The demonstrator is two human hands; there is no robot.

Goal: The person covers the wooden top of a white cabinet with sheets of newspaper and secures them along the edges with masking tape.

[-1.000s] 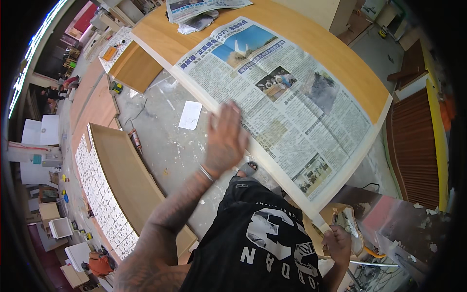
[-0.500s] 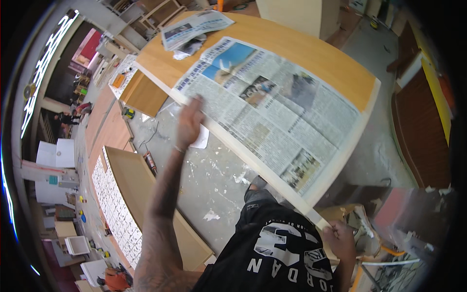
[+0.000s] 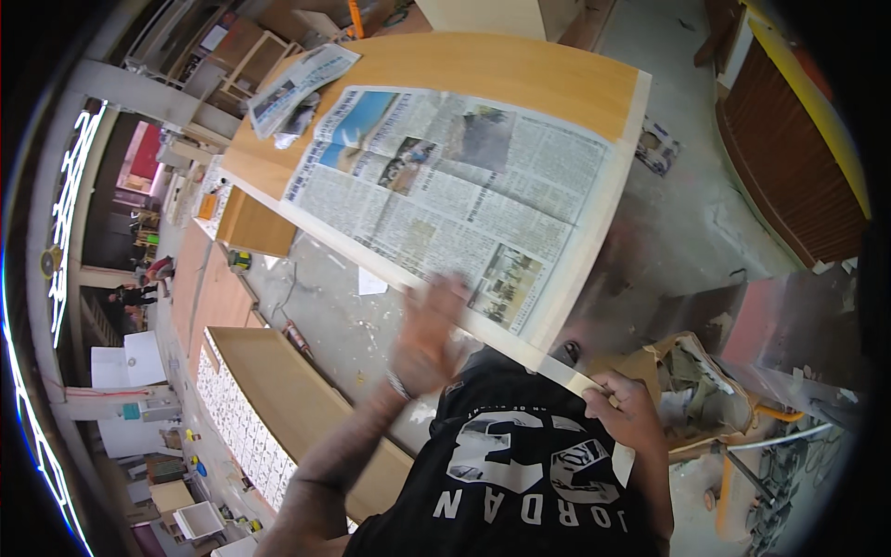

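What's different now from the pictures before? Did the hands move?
Yes! Half a second ago, the left hand was farther up the long edge of the wooden board. Now it has come back down, closer to the right hand. The camera's view swung too. The right hand still grips the pale strip past the corner, and the newspaper still lies on the board.

On the board (image 3: 548, 70), a newspaper sheet (image 3: 445, 176), with loose papers (image 3: 302, 85) at far left; along the near edge, a tape strip (image 3: 562, 373) out to the right hand (image 3: 624, 405); left of it, at that edge, the left hand (image 3: 429, 336); at right, a carton (image 3: 661, 367).
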